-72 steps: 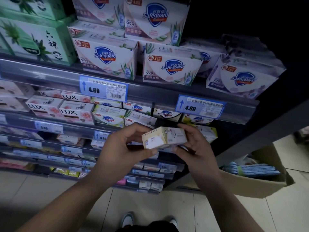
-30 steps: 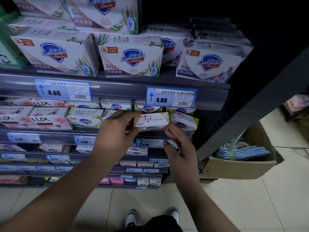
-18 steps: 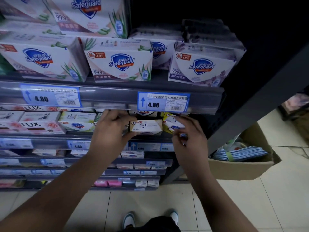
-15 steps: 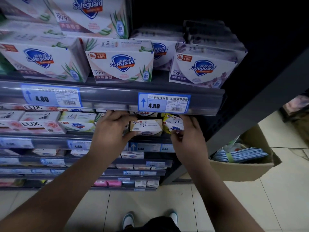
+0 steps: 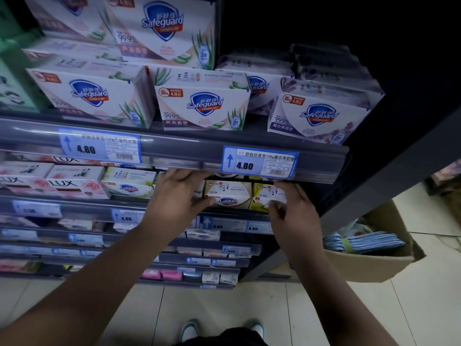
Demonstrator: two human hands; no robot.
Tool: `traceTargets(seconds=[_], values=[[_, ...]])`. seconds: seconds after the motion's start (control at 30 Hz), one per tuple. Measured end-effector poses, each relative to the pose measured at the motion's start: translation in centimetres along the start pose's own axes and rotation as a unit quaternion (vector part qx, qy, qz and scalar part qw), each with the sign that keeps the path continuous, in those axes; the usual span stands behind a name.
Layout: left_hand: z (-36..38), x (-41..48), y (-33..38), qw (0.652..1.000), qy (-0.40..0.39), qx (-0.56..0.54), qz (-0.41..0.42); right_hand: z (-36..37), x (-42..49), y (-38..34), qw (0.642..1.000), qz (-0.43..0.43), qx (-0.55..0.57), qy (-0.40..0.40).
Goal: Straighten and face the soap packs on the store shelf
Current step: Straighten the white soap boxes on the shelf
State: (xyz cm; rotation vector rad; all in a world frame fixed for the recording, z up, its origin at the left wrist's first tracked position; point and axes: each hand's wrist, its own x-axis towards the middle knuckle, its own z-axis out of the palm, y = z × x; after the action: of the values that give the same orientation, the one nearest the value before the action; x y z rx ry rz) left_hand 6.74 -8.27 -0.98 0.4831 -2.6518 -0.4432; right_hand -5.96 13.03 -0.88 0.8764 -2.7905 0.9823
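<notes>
Two small Safeguard soap boxes sit side by side on the second shelf, under the 4.80 price tag (image 5: 259, 162). The cream box (image 5: 228, 194) faces front, and my left hand (image 5: 174, 196) grips its left end with the thumb under its front edge. The yellow box (image 5: 263, 196) stands right of it, and my right hand (image 5: 291, 211) pinches its right front corner. Both boxes rest on the shelf.
Large Safeguard packs (image 5: 204, 106) fill the shelf above. LUX boxes (image 5: 72, 186) and green Safeguard boxes (image 5: 129, 182) line the same shelf to the left. Lower shelves hold more soap. A cardboard carton (image 5: 369, 263) with blue packets stands on the floor at right.
The cream box went from in front of the shelf, held by both hands, onto the second shelf. My right hand left it and took the yellow box beside it, turning that box more square.
</notes>
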Motion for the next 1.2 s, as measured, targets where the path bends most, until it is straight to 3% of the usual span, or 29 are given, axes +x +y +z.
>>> traceTargets(seconds=[0.13,0.27,0.4,0.6,0.8,0.9,1.0,1.13,1.2], values=[[-2.3,-0.8,-3.2,0.999,0.015,0.01,-0.044,0.4,-1.1,-2.3,0.998,-0.023,0.06,0.025],[-4.1,-1.5,-6.4,0.997,-0.029,0.066,-0.003,3.2,-1.8,-6.6,0.99,-0.097,0.077,-0.074],[-3.8,-0.9,-7.0,0.996,-0.045,0.07,0.015,6.4,-0.4,-10.1,0.982,-0.12,-0.031,-0.143],[-3.9,-0.3,-7.1,0.998,-0.032,0.03,0.033,7.4,1.1,-11.1,0.985,-0.105,-0.084,-0.106],[-5.8,-2.1,-6.9,0.994,0.026,-0.1,0.032,4.8,0.3,-10.3,0.989,-0.108,0.077,-0.071],[-6.8,-4.0,-6.4,0.962,0.012,-0.271,-0.04,3.4,-0.9,-10.0,0.955,-0.051,0.273,-0.104],[-6.8,-5.9,-5.9,0.918,-0.021,-0.373,-0.129,3.0,-2.2,-10.2,0.912,-0.011,0.396,-0.11],[-6.3,-7.3,-5.0,0.814,0.024,-0.526,-0.247,3.5,-3.7,-10.2,0.882,0.055,0.441,-0.153],[-6.3,-7.6,-4.8,0.797,0.048,-0.524,-0.296,3.9,-4.5,-10.3,0.867,0.108,0.453,-0.177]])
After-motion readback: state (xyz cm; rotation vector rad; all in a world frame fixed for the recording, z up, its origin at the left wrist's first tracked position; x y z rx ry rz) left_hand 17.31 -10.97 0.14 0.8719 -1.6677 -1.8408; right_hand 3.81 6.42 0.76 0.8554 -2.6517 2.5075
